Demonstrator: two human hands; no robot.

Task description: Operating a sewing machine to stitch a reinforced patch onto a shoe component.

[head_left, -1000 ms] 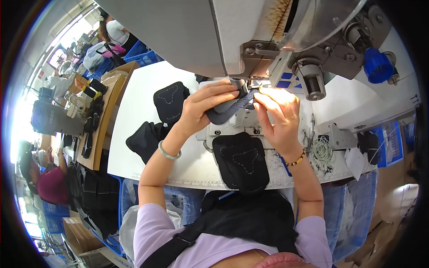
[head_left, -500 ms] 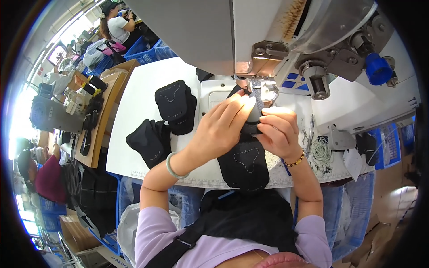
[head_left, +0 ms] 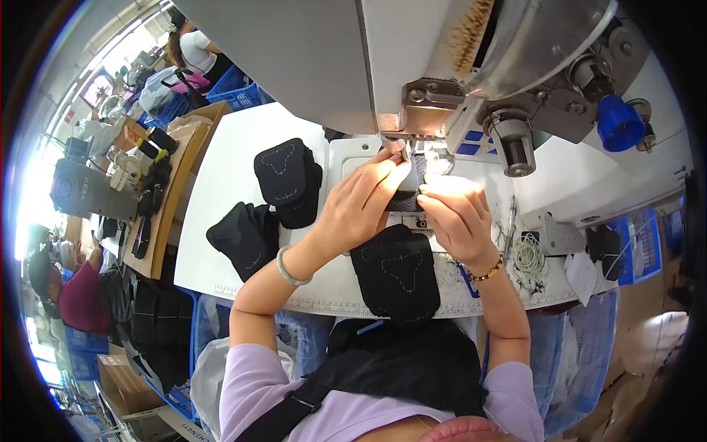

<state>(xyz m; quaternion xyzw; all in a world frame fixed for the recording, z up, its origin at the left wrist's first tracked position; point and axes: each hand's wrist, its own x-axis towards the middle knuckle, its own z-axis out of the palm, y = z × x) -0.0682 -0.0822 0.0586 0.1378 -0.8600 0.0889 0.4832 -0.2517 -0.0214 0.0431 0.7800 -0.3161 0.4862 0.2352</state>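
Observation:
A small dark fabric piece (head_left: 403, 201) with a grey, mesh-like part is stretched between my hands under the sewing machine head (head_left: 427, 110). My left hand (head_left: 362, 193) pinches its left side, fingertips close to the lit needle area. On the other side, my right hand (head_left: 458, 219) has thumb and fingers closed on the piece's right edge. Nearer me, a stack of black fabric pieces (head_left: 398, 276) with white stitched outlines overhangs the table's front edge. The needle itself is hidden by glare and fingers.
More black fabric pieces lie in two stacks, one (head_left: 287, 180) behind the other (head_left: 244, 239), on the white table (head_left: 213, 191). To the right are a coil of pale cord (head_left: 529, 254) and a pen-like tool (head_left: 512, 217). Blue crates (head_left: 582, 353) stand below. Other people work at the left.
Both hands and the held piece have shifted slightly left in view. A gap with metal machine parts now shows between the held piece and the nearest black stack.

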